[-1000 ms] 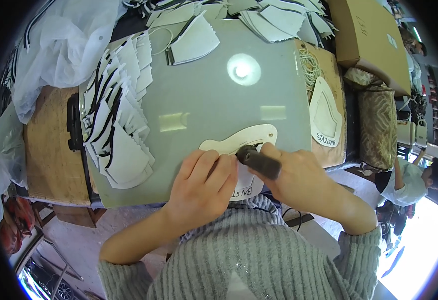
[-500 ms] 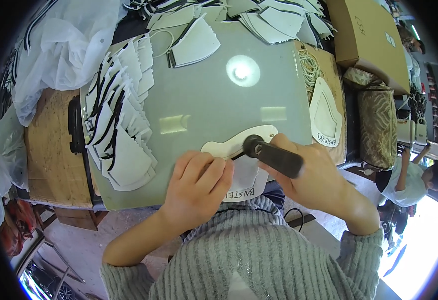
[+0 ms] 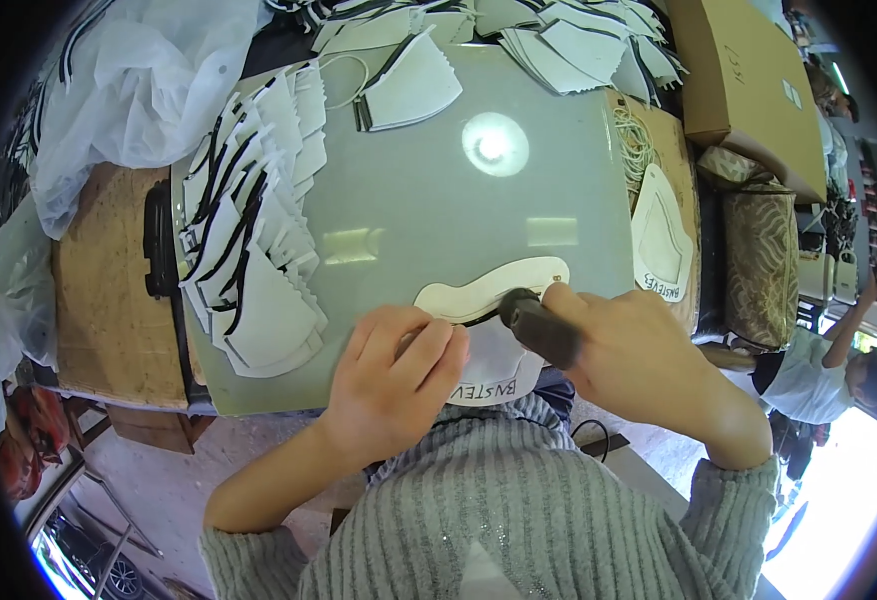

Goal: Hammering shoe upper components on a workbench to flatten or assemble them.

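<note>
My right hand (image 3: 639,350) is closed round a black hammer (image 3: 544,330), its head over a white panel. That pale panel (image 3: 504,365) lies at the table's near edge, within a white template (image 3: 494,282) that has a curved far rim and handwriting at the near end. A black strip (image 3: 481,320) runs along the curve between them. My left hand (image 3: 389,375) has its fingers bent and pressed together on the left side of the panel and template; its fingertips are partly hidden. The hammer's handle is hidden by my right hand.
Overlapping white panels with black edging (image 3: 254,240) line the left of the grey work board (image 3: 419,190). More panels (image 3: 569,45) lie along the back. At right are a cord coil (image 3: 636,140), another template (image 3: 664,240), a patterned bag (image 3: 759,255) and a cardboard box (image 3: 754,90).
The hammer has shifted slightly right and is tilted differently, its head lower in the picture. The left hand has stayed nearly still. The whole view has moved a little.
</note>
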